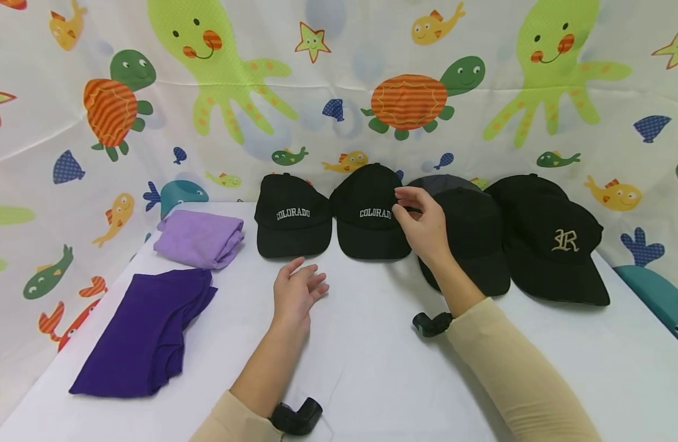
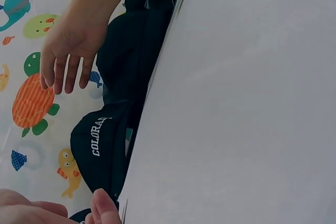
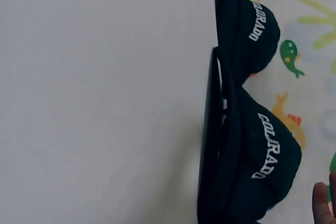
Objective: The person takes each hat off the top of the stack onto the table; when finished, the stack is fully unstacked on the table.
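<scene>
In the head view, two black caps lettered COLORADO stand side by side at the back of the table: the left cap (image 1: 292,239) and the right cap (image 1: 366,190). My left hand (image 1: 296,294) is just in front of the left cap's brim, its fingers relaxed and holding nothing. Raised in front of the right cap's right edge is my right hand (image 1: 424,227), fingers loosely bent, nothing in its grasp. It partly covers a plain black cap (image 1: 473,245). The left wrist view shows the right hand (image 2: 73,40) with fingers extended, apart from the caps.
A dark grey cap (image 1: 440,182) sits behind the plain one, and a black cap with a gold R (image 1: 543,209) overlaps at the right. Folded lavender cloth (image 1: 200,236) and dark purple cloth (image 1: 134,337) lie at the left. A sea-animal curtain (image 1: 339,49) hangs behind.
</scene>
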`<state>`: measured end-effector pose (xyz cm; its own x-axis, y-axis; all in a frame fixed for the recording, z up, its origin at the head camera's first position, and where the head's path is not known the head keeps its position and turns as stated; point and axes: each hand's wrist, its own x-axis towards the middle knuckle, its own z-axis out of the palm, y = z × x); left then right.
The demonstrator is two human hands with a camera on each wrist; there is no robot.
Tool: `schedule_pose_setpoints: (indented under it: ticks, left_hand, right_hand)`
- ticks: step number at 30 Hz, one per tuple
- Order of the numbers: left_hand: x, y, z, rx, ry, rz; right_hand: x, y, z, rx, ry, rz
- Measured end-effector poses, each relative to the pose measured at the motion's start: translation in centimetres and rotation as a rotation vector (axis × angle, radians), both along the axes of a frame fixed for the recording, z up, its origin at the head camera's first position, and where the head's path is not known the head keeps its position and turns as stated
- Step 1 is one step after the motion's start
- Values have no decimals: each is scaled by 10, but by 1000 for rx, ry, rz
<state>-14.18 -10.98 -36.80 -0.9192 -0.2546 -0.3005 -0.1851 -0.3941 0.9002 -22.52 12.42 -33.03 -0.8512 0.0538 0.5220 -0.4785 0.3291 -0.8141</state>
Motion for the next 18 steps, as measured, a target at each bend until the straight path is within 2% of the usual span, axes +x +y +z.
schedule_pose_setpoints:
  ticks: [10, 18]
  left_hand:
    - [-3, -14, -4, 50, 13, 70]
    - [-10, -24, -3, 78, 17, 84]
  right_hand:
    - [-12, -17, -9, 27, -56, 27]
    - [-26, -29, -13, 26, -70, 29]
